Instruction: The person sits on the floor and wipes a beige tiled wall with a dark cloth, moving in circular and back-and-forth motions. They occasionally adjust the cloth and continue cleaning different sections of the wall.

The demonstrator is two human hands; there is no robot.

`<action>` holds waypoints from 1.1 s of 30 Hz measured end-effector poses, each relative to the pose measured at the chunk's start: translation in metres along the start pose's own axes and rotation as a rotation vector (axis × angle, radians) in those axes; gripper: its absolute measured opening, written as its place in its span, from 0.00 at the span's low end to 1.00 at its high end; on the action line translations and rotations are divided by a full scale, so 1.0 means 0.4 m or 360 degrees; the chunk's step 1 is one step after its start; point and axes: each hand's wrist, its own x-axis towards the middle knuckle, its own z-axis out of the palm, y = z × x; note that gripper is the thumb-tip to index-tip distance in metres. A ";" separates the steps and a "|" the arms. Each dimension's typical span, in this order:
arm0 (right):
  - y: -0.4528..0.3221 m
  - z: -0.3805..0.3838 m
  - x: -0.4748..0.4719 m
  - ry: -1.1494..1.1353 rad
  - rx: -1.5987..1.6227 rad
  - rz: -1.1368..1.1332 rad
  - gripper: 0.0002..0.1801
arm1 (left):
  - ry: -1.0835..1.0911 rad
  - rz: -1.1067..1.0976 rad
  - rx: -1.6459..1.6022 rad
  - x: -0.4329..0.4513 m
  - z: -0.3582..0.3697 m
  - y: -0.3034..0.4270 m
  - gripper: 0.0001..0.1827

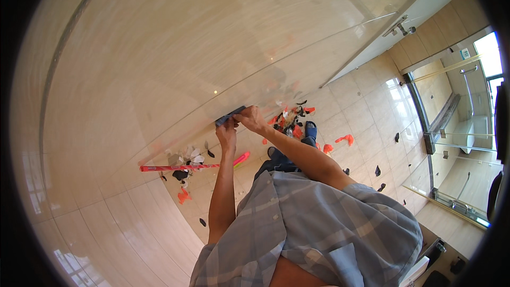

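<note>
A small dark blue-grey flat item (227, 118), which looks like folded cloth, is held in both hands close to the glossy beige tiled wall (167, 67). My left hand (226, 133) grips its lower left part from below. On the right, the bent fingers of my right hand (250, 118) pinch the same item by its other end. The hands nearly meet, and the fingers partly cover it. Whether the item touches the wall cannot be told.
Red, black and white scraps (291, 121) litter the floor by my blue slipper (311, 130). A pink-handled tool (179, 167), probably a broom, is behind my left forearm. To the right are a white door (382, 40) with a metal handle and a glass shower enclosure (422, 187).
</note>
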 end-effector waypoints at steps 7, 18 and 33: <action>-0.001 -0.212 -0.023 0.0103 0.0249 0.0090 0.15 | -0.0166 -0.0015 0.0119 0.018 0.206 0.017 0.14; -0.111 -0.505 -0.020 0.0384 -0.0006 -0.0152 0.14 | -0.0174 0.0258 0.0103 -0.036 0.454 0.305 0.19; -0.208 -0.439 -0.047 0.0149 0.0022 -0.0477 0.13 | 0.0328 0.0332 0.0010 -0.087 0.399 0.319 0.17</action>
